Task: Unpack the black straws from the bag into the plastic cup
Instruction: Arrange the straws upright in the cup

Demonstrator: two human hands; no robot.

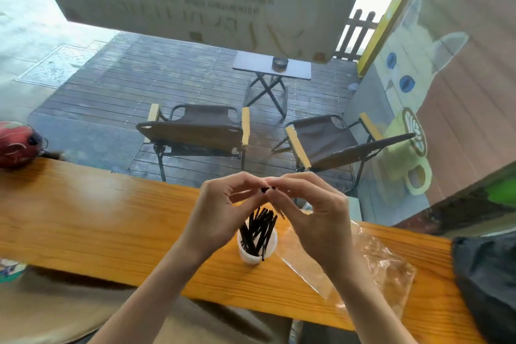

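A white plastic cup (252, 255) stands on the wooden counter (97, 218) and holds several black straws (258, 227) that fan out upward. Just above the cup, my left hand (220, 212) and my right hand (312, 212) meet fingertip to fingertip. Between them they pinch a small black piece, the end of a black straw (267, 190); most of it is hidden by the fingers. The clear plastic bag (371, 262) lies crumpled on the counter to the right of the cup, under my right forearm.
A red helmet (16, 144) sits at the counter's far left. A dark bag (488, 282) lies at its right end. Beyond the counter are two folding chairs (195, 131) and a small folding table (272, 65) on a wooden deck.
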